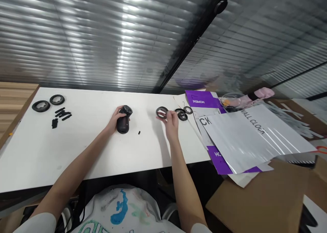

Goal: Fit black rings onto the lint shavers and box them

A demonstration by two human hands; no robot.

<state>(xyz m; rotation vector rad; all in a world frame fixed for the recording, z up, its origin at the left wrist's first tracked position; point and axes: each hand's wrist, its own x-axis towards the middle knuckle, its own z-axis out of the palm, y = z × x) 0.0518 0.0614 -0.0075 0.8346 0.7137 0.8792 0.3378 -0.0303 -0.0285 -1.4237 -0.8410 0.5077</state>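
My left hand (114, 120) is wrapped round a dark, rounded handheld device (123, 123) with a round top, upright over the white table (102, 158). In my right hand (170, 120) a black ring (161, 107) is held by its edge, slightly above the table. Close to the right of that hand lie several more black rings (188, 110). A tiny black piece (139, 132) rests on the table between my hands.
Two black rings (41, 106) and several small black pieces (66, 117) lie at the left. At the right are purple and white packaging (255, 134), a pink object (264, 93) and a brown cardboard box (260, 195). A ribbed glass wall (97, 39) stands behind the table.
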